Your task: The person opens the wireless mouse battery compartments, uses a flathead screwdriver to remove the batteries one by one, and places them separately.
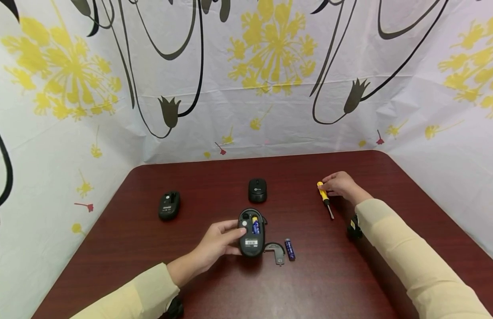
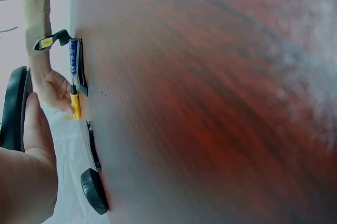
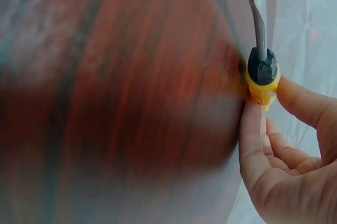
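My left hand (image 1: 212, 246) holds a black computer mouse (image 1: 250, 239) by its left side, underside facing up. Its battery bay is uncovered, and one blue-and-yellow battery (image 1: 255, 225) lies inside. Just right of the mouse, a grey battery cover (image 1: 278, 254) rests on the table beside a loose blue battery (image 1: 289, 249). Farther right, my right hand (image 1: 342, 184) pinches a screwdriver (image 1: 323, 193) by its yellow handle between thumb and fingers. The right wrist view shows the screwdriver's flat metal blade (image 3: 258, 19) pointing away from the fingers.
A second black mouse (image 1: 257, 190) stands right side up beyond the held one. To the left lies another black mouse (image 1: 169, 205), underside up with a slot showing. The dark red wooden table (image 1: 214, 181) meets a patterned white cloth (image 1: 286, 128) at the back.
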The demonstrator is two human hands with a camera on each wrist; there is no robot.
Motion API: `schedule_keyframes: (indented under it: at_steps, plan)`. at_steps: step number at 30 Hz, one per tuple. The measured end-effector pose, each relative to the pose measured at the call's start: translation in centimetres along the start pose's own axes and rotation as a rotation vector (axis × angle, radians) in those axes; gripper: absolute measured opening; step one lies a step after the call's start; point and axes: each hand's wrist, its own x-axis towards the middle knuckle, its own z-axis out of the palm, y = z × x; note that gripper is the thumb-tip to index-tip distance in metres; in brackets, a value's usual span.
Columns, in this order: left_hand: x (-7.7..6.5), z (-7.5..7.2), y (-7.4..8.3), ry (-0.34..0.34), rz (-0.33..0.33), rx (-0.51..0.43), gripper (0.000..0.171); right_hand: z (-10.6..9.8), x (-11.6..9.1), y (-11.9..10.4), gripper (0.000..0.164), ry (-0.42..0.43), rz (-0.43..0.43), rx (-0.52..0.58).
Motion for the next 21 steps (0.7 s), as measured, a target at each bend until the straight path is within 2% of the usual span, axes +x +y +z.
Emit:
schedule_keyframes:
  at_steps: [5, 9, 12, 16, 21]
  plan:
    - [0.1, -0.1, -0.1, -0.002, -0.006, 0.0, 0.047, 0.0, -0.1, 0.0, 0.043, -0.003, -0.006, -0.005]
    - [-0.5, 0.3, 0.8, -0.008, -0.011, 0.003, 0.047, -0.1, -0.2, 0.0, 0.042, -0.005, -0.007, 0.004]
    - [-0.6, 0.4, 0.9, -0.011, -0.012, 0.001, 0.046, -0.2, -0.4, -0.2, 0.042, -0.01, -0.002, 0.029]
    - [0.0, -0.1, 0.0, -0.005, -0.007, -0.003, 0.047, -0.2, -0.6, -0.6, 0.044, -0.011, 0.015, 0.087]
    - [0.1, 0.0, -0.2, 0.002, -0.001, -0.003, 0.048, -0.4, -0.8, -1.1, 0.047, -0.017, 0.031, 0.162]
